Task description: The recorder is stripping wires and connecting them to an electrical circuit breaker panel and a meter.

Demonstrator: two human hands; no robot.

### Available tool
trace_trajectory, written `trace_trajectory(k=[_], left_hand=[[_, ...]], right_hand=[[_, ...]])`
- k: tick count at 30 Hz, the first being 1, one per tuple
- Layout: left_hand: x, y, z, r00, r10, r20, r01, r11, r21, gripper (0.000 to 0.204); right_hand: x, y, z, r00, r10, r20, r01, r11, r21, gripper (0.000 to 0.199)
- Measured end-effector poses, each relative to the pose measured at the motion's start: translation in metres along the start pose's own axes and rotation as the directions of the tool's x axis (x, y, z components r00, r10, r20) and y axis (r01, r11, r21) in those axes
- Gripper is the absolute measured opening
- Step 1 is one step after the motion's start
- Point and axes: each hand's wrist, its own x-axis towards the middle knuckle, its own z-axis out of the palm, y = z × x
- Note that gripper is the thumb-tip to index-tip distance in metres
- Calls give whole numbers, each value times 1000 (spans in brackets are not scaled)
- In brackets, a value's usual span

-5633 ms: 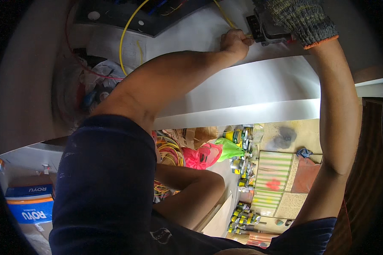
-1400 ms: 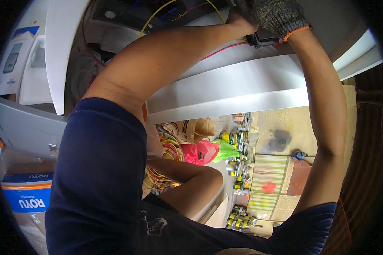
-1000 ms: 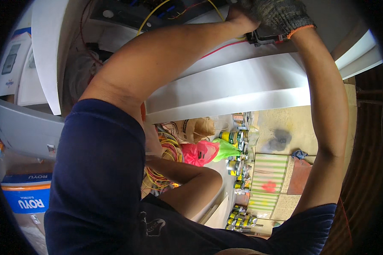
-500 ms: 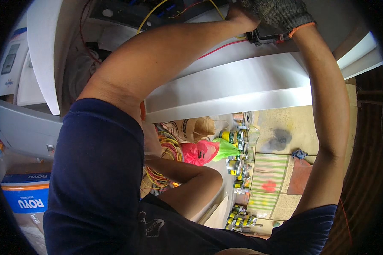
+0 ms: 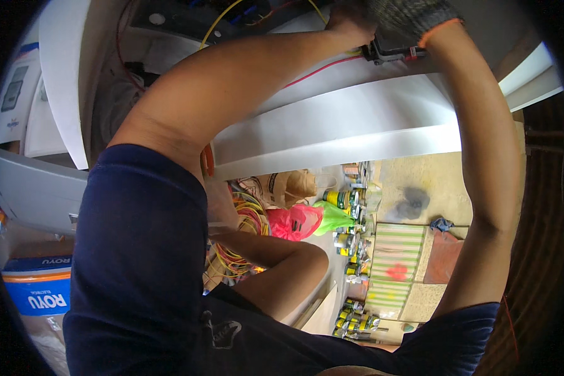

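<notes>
Gripping a black connector, the gloved right hand is kept beside the bare left hand, pinched on wires; little has shifted.

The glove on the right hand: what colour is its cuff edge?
Orange, trimming a grey knit glove on the right hand; the head view shows it at the top.

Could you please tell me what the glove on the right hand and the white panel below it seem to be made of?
The glove looks like knitted fabric: grey flecked weave with an orange cuff edge. The white panel looks like smooth painted sheet metal or plastic, with an even matte sheen and crisp folded edges; which of the two cannot be told.
</notes>
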Motion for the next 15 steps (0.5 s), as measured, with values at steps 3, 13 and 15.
trace_trajectory(k=[3,13,15], left_hand=[[-35,24,7,994,-101,39,97,992,84,58],[-50,39,3,981,42,-188,-101,943,-316,33],[-59,63,-7,953,-122,-278,67,977,-201,38]], right_hand=[[12,3,21,899,427,97,-395,886,-242,34],[18,0,11,947,274,166,-241,951,-191,32],[26,1,9,840,461,287,-352,865,-357,36]])
